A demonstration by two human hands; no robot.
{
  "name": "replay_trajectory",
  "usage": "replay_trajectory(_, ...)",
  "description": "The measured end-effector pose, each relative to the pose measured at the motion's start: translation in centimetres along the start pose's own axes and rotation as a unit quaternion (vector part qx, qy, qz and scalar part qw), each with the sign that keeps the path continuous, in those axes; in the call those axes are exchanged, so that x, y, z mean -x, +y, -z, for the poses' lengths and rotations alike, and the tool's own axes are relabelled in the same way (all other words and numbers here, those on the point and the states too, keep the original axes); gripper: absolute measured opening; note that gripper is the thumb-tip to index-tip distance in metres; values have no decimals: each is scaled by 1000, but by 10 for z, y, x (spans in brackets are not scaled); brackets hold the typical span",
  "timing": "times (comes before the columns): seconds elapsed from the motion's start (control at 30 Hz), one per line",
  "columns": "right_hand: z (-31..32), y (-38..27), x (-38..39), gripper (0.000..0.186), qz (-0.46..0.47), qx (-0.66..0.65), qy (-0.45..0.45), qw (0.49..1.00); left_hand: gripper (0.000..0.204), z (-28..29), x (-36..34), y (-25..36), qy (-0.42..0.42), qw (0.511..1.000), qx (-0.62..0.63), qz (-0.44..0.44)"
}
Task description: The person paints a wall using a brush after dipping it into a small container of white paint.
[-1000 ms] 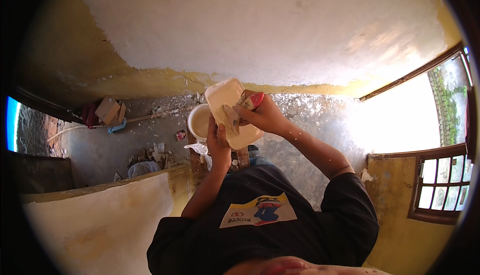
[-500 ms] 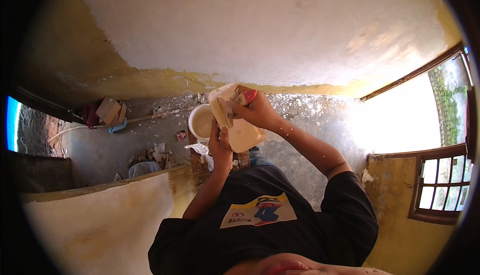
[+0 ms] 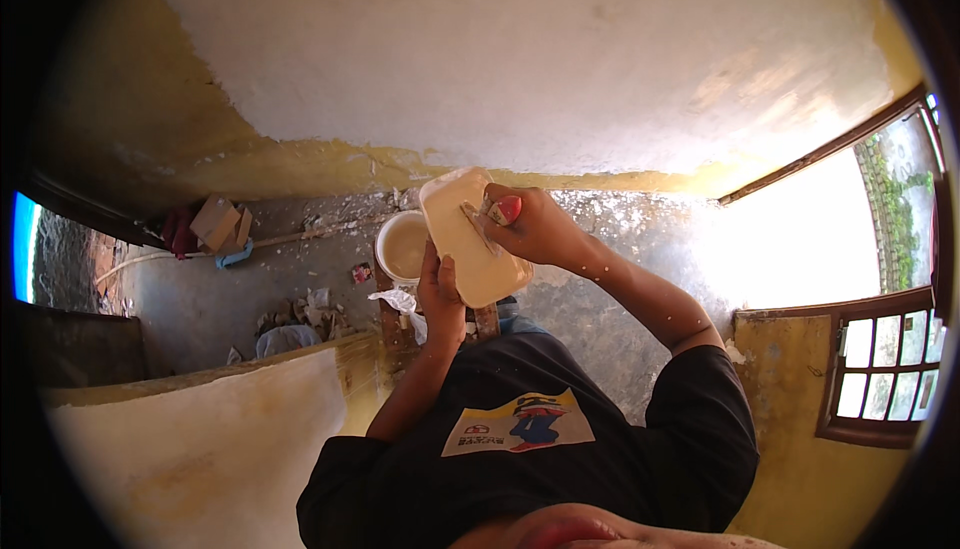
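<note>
My left hand (image 3: 441,299) grips the near left edge of a cream rectangular tray (image 3: 470,277), held tilted above a wooden stand (image 3: 487,321). In my right hand (image 3: 540,229) is a putty knife with a red handle (image 3: 506,210); its blade (image 3: 478,224) lies over the tray's surface, partly hidden by my fingers. Just left of the tray, a white bucket (image 3: 400,249) holds a cream-coloured substance. A crumpled white sheet (image 3: 398,299) lies below the bucket, beside my left hand.
Cardboard boxes (image 3: 220,224) and a long pipe or pole (image 3: 280,239) lie at left, with debris (image 3: 315,317) nearer me. A half-height wall (image 3: 220,419) is at lower left, a patchy wall (image 3: 520,59) ahead, a bright opening and window (image 3: 880,364) at right.
My right hand and the knife have shifted across the tray, slightly right and down since half a second ago. The tray is tilted a little differently, its surface more exposed.
</note>
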State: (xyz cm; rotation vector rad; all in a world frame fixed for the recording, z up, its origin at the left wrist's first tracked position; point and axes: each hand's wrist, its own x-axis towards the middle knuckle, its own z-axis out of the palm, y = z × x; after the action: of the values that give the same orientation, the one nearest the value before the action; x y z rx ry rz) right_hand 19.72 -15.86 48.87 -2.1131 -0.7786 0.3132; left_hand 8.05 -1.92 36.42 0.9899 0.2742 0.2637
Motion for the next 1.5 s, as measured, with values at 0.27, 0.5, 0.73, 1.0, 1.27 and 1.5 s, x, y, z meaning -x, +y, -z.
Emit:
replay_trajectory(0.27, 1, 0, -4, 20, 45, 64, 21, 997, 56, -2, 5, -4, -1, 1000, 0, 11)
replay_trajectory(0.5, 0, -4, 1, 20, 74, 137, 0, 988, 56, -5, 2, -1, 7, 1000, 20, 15)
replay_trajectory(0.73, -8, -11, 15, 25, 68, 133, -30, 988, 54, -8, 1, 2, 19, 1000, 19, 7)
replay_trajectory(1.0, -4, -18, 24, 23, -27, 26, -13, 999, 52, -6, -6, 1, 15, 999, 22, -28)
replay_trajectory(1.27, -23, -2, 17, 20, -39, -103, 16, 994, 58, -1, -8, -3, 2, 999, 41, -1)
replay_trajectory(1.5, -40, 22, 0, 26, -22, -176, 112, 978, 59, -2, -1, -4, 6, 1000, -5, 10)
